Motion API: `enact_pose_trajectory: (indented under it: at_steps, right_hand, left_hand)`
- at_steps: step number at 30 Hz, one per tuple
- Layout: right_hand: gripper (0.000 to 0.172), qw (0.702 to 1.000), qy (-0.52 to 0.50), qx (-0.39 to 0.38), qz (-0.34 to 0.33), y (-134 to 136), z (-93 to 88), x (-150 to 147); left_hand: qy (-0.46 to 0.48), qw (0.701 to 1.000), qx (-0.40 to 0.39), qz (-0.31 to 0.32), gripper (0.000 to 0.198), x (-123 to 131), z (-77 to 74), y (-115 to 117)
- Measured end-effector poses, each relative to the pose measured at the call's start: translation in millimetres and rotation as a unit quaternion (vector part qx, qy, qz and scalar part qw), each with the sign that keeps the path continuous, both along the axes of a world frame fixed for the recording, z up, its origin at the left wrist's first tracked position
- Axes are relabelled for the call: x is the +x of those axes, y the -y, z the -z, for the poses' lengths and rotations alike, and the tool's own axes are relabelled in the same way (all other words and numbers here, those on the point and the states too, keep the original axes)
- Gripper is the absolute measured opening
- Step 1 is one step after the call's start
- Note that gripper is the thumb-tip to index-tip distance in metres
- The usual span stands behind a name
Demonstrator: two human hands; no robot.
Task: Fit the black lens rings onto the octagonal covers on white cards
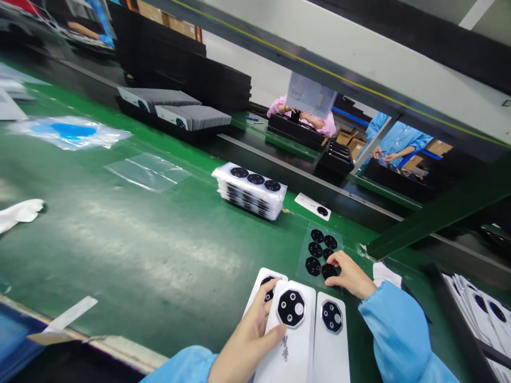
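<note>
My left hand grips a white phone back panel, thumb on its front face, fingers along its left edge. A black octagonal camera piece with round holes sits near the panel's top. Another white panel lies to its right, and a third panel shows partly behind my left fingers. My right hand has thumb and forefinger on a black octagonal sticker at the lower right of a clear sheet. Several more such stickers are on the sheet; my fingers partly cover one.
Beyond the hands stand a stack of sticker sheets and a single white panel. A green post rises at right, near a black tray of panels. Clear bags and a white glove lie left. Co-workers sit opposite.
</note>
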State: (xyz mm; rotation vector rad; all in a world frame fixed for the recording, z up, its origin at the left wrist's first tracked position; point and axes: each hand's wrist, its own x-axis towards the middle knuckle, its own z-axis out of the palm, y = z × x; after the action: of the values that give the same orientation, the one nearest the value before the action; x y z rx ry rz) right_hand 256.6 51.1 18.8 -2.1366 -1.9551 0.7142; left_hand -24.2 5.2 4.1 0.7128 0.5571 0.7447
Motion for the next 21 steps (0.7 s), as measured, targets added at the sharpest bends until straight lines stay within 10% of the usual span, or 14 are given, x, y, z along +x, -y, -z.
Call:
enact_pose_trajectory:
  at_steps: [21]
  right_hand:
    - [0.029,0.998,0.032,0.041,0.028,13,-8.6,-17]
  left_hand:
    - [-0.01,1.0,0.009,0.016,0.07,-3,6.6,-2]
